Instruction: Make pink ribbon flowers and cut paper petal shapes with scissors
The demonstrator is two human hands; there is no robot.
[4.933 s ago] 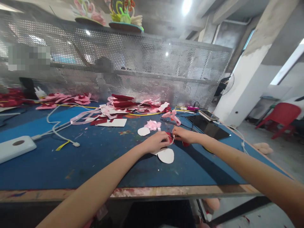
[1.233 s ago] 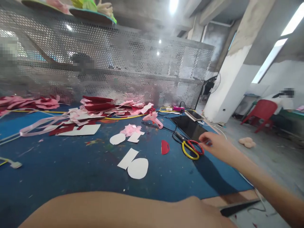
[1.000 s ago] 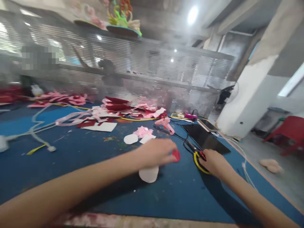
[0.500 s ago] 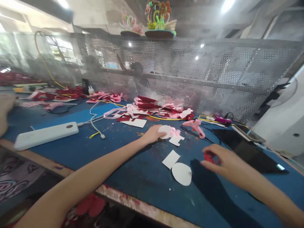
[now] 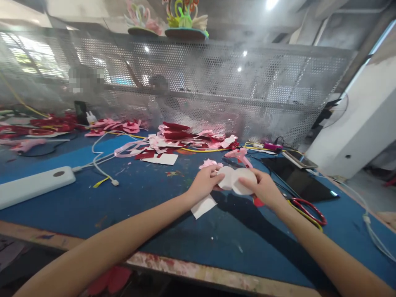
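Observation:
Near the middle of the table, my left hand (image 5: 206,181) pinches a white round paper piece (image 5: 225,176) between thumb and fingers. My right hand (image 5: 262,185) is closed on a second white paper disc (image 5: 243,186), its thumb lying on top. The two discs overlap edge to edge in front of me. Beneath the right hand shows part of a small red object (image 5: 258,201); whether that hand also grips it is unclear. A white square of paper (image 5: 204,207) lies under my left wrist, and a pink frilly piece (image 5: 209,163) sits behind the left hand.
A pink glue gun (image 5: 239,155) lies just beyond my right hand. Red-handled scissors (image 5: 309,209) and a dark flat screen (image 5: 293,177) are at right. Red, pink and white scraps (image 5: 185,138) are heaped along the mesh panel (image 5: 210,95). A white power bank-like box (image 5: 37,187) is at left.
My right hand has moved left and picked up the oval white disc from the table, bringing it against the left hand's disc. The view has turned right, bringing the scissors into sight.

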